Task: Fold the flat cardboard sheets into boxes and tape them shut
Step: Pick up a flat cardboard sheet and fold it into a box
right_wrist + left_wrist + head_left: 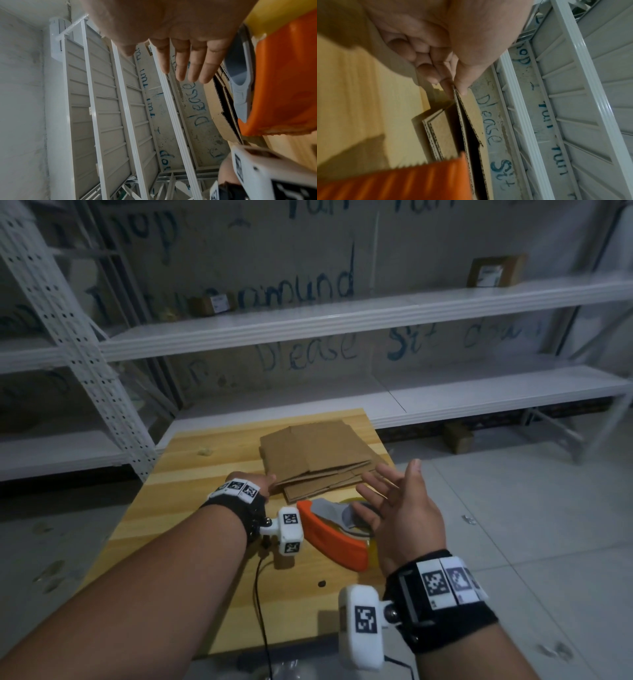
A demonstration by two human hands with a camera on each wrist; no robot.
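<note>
I see the flat cardboard sheets (317, 458) stacked at the wooden table's (191, 508) far right edge. My left hand (251, 479) pinches the top sheet's near corner. My right hand (399, 508) hovers with fingers spread above the orange tape dispenser (334, 537), which lies just before the stack; white shelves (342, 316) stand beyond

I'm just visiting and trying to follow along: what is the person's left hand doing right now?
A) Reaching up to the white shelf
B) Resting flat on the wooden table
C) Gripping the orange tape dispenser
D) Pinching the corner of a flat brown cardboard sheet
D: in the left wrist view the left hand pinches the corner of the top flat brown cardboard sheet, while the orange tape dispenser lies ungripped.
</note>
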